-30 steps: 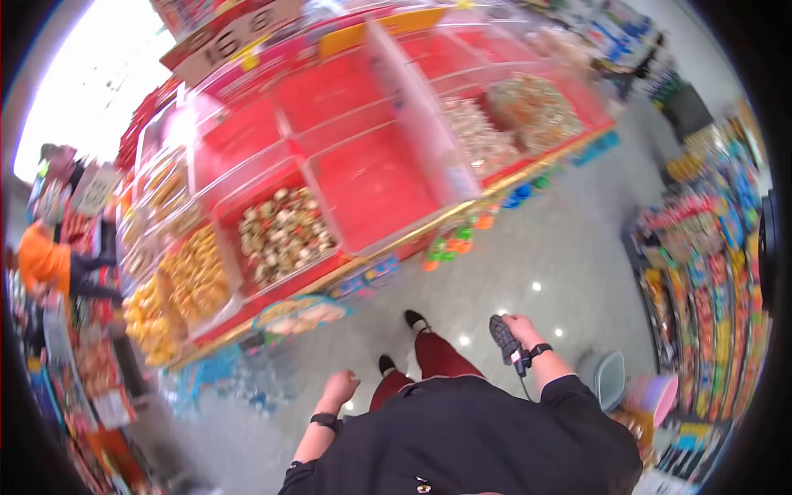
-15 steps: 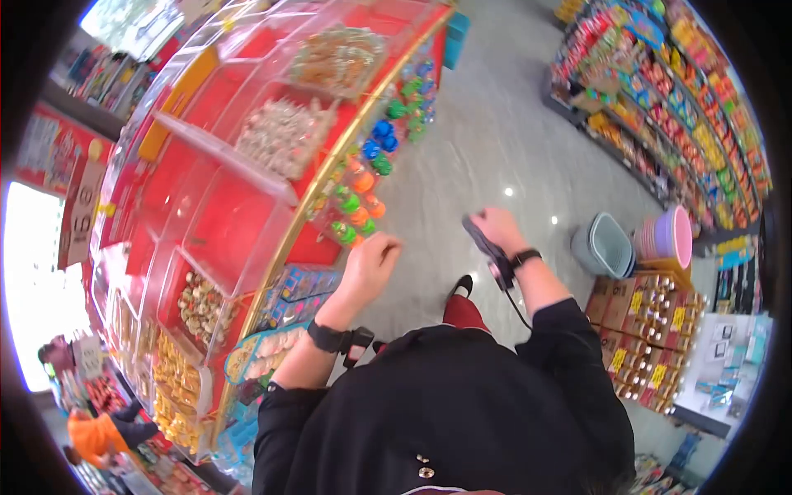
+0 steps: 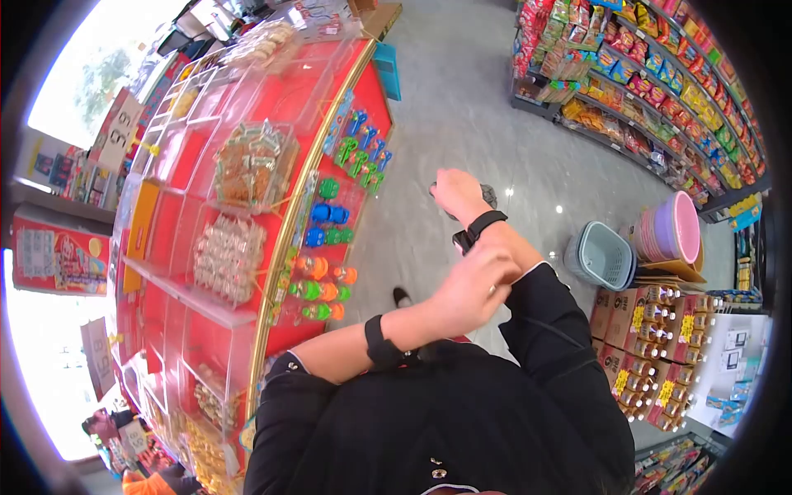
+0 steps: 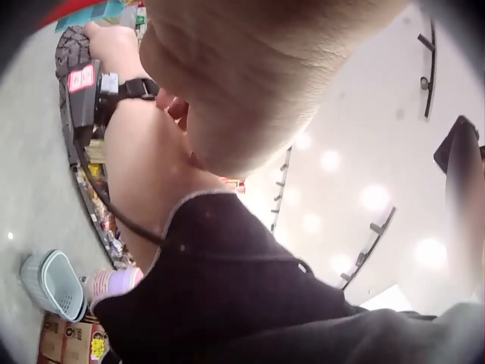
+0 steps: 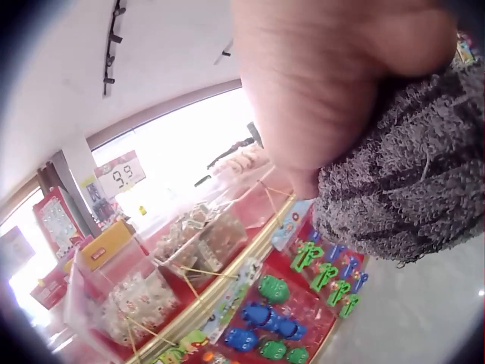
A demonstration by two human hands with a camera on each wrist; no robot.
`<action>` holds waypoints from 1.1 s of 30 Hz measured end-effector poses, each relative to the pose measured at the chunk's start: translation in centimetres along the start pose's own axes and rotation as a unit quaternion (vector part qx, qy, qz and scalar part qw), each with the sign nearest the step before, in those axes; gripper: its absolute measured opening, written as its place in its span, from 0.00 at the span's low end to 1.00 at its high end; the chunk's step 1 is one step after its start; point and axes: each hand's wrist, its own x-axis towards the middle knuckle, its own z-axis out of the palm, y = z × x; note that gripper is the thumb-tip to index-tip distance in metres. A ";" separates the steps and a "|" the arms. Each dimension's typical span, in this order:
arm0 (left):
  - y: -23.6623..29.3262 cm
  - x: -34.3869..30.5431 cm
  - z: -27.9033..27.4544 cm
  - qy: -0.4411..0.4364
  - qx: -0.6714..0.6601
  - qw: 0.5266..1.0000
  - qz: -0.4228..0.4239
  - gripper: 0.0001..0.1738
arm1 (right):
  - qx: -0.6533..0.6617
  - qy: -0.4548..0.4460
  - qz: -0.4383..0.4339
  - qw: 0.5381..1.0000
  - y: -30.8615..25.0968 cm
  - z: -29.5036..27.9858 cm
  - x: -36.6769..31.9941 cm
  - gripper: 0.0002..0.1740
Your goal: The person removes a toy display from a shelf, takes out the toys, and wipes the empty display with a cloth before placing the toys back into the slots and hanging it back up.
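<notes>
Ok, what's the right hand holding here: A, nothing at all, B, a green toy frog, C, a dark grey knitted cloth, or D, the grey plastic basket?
C: the right hand grips a dark grey knitted cloth, plain in the right wrist view, while the basket stands apart on the floor.

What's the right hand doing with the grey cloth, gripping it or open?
Gripping. The right hand is closed round the grey knitted cloth; the right wrist view shows the cloth bunched against the palm.
</notes>
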 end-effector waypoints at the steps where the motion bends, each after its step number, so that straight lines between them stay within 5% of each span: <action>1: -0.7 1.0 -0.5 -0.007 -0.004 1.000 0.002 0.16 | 0.002 0.002 0.008 1.000 1.0 -0.2 1.5 0.15; 4: -4.0 4.0 -2.8 -0.128 -0.060 0.987 0.071 0.17 | -0.021 -0.006 0.045 0.999 4.1 -0.6 5.8 0.14; 8: -10.5 10.2 -4.9 -0.029 -0.043 0.998 0.035 0.19 | -0.052 0.049 0.053 0.996 7.2 -3.0 11.1 0.17; 18: -18.0 27.3 -3.9 -0.100 -0.023 0.972 0.210 0.18 | -0.030 0.131 0.133 0.982 16.0 -13.8 20.6 0.16; 21: -20.8 32.8 -2.9 -0.089 -0.002 0.956 0.278 0.19 | -0.027 0.186 0.095 0.978 18.3 -17.1 24.8 0.14; 25: -23.3 39.4 -3.2 -0.135 0.034 0.956 0.257 0.21 | -0.010 0.256 0.028 0.966 21.5 -22.7 31.4 0.13; 27: -23.2 43.7 -3.5 -0.050 0.103 0.953 0.282 0.25 | -0.010 0.249 -0.004 0.968 22.6 -24.0 34.8 0.14; 33: -27.7 51.7 -3.9 -0.048 0.281 0.938 0.198 0.28 | 0.035 0.156 -0.056 0.986 24.8 -21.9 44.6 0.20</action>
